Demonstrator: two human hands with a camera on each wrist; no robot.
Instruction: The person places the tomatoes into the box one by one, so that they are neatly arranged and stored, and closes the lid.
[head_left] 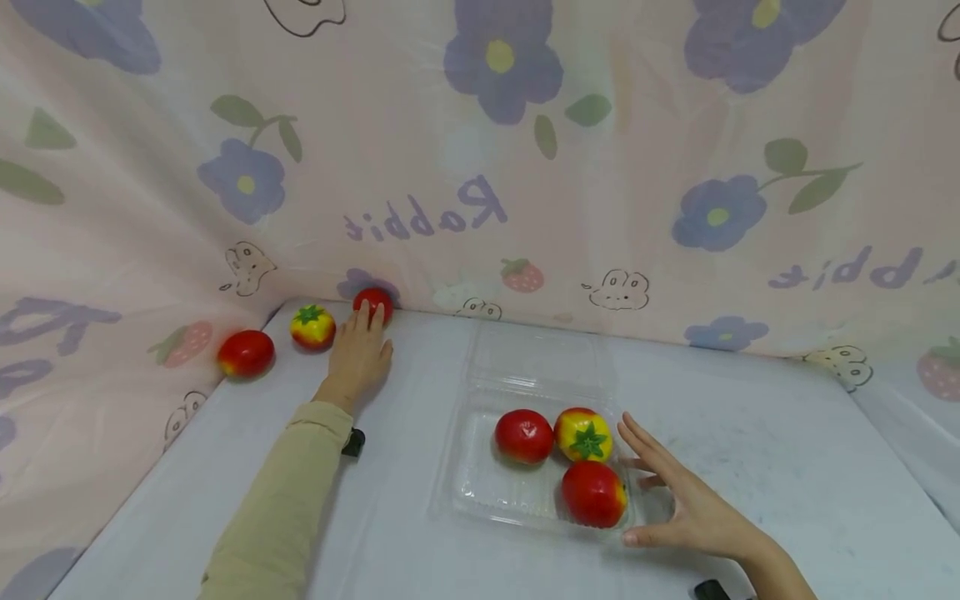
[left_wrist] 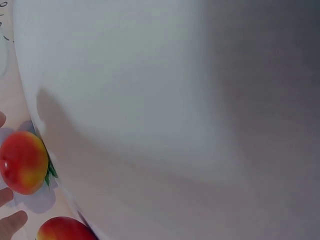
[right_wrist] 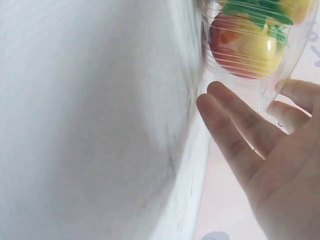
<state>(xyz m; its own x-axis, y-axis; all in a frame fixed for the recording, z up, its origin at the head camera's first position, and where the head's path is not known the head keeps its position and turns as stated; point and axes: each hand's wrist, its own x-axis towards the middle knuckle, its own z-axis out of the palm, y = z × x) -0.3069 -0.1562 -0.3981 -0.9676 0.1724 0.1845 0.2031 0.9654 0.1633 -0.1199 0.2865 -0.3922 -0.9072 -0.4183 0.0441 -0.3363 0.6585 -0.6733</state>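
At the back left, my left hand (head_left: 358, 354) reaches over a red fruit (head_left: 373, 307), fingertips on or just in front of it. The left wrist view has that fruit (left_wrist: 24, 162) between spread fingers; contact is hard to tell. My right hand (head_left: 693, 508) is spread at the right edge of a clear plastic container (head_left: 480, 492), thumb and fingers apart. Inside the container lie a red fruit (head_left: 524, 437), a yellow-red fruit (head_left: 584, 434) with a green star-shaped top, and another red fruit (head_left: 593, 494). In the right wrist view, fingers (right_wrist: 232, 135) are beside the container wall.
Left of my left hand are a yellow-red fruit (head_left: 312, 327) and a red fruit (head_left: 247, 354) by the cloth wall. The container's open lid (head_left: 540, 358) lies toward the back. A patterned curtain (head_left: 600, 192) hangs behind the white table (head_left: 765, 467).
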